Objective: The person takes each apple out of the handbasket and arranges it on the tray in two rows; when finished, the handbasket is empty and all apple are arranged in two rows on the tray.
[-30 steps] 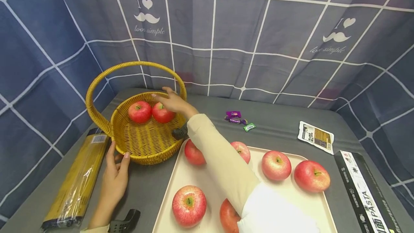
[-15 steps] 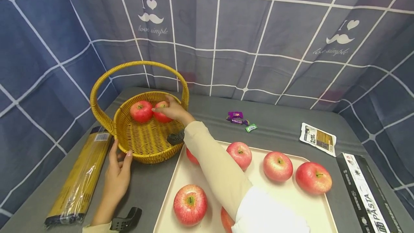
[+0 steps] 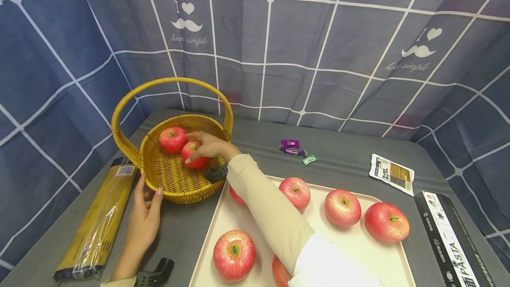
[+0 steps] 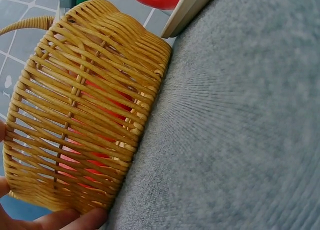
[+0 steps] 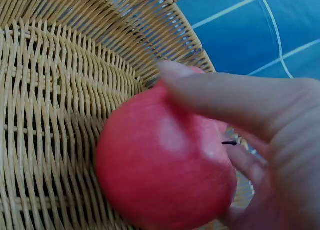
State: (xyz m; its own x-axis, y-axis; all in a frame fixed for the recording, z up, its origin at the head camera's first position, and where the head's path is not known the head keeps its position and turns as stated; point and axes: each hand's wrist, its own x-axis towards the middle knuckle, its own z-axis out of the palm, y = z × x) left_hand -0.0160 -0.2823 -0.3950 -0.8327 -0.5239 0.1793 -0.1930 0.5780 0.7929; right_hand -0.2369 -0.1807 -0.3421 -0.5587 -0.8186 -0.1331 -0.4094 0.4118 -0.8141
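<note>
A yellow wicker basket [image 3: 187,196] with a tall hoop handle stands at the left, holding two red apples. My right hand [image 3: 211,146] reaches inside and grips the nearer apple [image 3: 191,156], with thumb and fingers around its sides. In the right wrist view that apple [image 5: 160,165] shows its stem beside the fingers, above the woven bottom. The other apple [image 3: 173,140] lies just left of it. My left hand [image 3: 143,220] holds the basket's near left side at the rim; in the left wrist view, fingertips [image 4: 90,219] lie against the wicker wall [image 4: 85,109].
A cream tray [image 3: 374,258] with several apples sits right of the basket, partly under my right sleeve. A long yellow packet [image 3: 93,225] lies at the left. Wrapped candies [image 3: 292,150], a white-and-brown pouch [image 3: 392,174] and a black pasta box [image 3: 454,238] lie behind and right.
My right hand has closed around the right-hand apple in the basket and brought it nearer and slightly left. The left hand has stayed at the basket's rim.
</note>
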